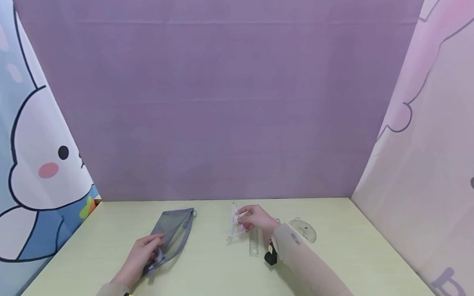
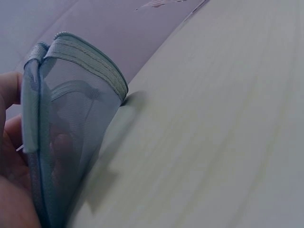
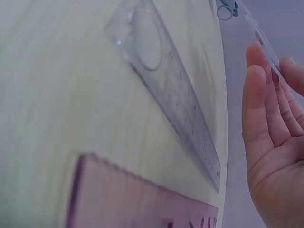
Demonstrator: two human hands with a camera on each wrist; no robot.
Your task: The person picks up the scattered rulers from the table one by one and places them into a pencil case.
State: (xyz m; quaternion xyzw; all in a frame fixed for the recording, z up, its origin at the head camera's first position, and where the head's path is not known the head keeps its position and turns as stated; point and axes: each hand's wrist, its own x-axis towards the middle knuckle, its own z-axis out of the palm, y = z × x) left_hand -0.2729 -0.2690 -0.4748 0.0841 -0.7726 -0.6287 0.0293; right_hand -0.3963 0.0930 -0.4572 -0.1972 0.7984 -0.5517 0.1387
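Note:
My left hand (image 1: 143,252) grips a grey-blue mesh zip pouch (image 1: 170,222) by its near end. The pouch is tilted up, its zipped edge facing right; the left wrist view shows its mesh side (image 2: 76,118) and fabric trim close up. Between thumb and fingers my right hand (image 1: 256,217) pinches a clear set square (image 1: 233,223), standing on edge over the table. In the right wrist view the set square (image 3: 259,35) appears nearly edge-on beyond the fingertips. A clear straight ruler (image 1: 254,243) lies below my right hand, partly hidden by it.
A clear protractor (image 1: 305,230) lies on the table right of my right wrist. A pink-tinted transparent piece (image 3: 133,194) with dark markings lies beside the ruler in the right wrist view. A purple backdrop (image 1: 230,121) stands behind the pale table (image 1: 355,259), with printed cloths at both sides.

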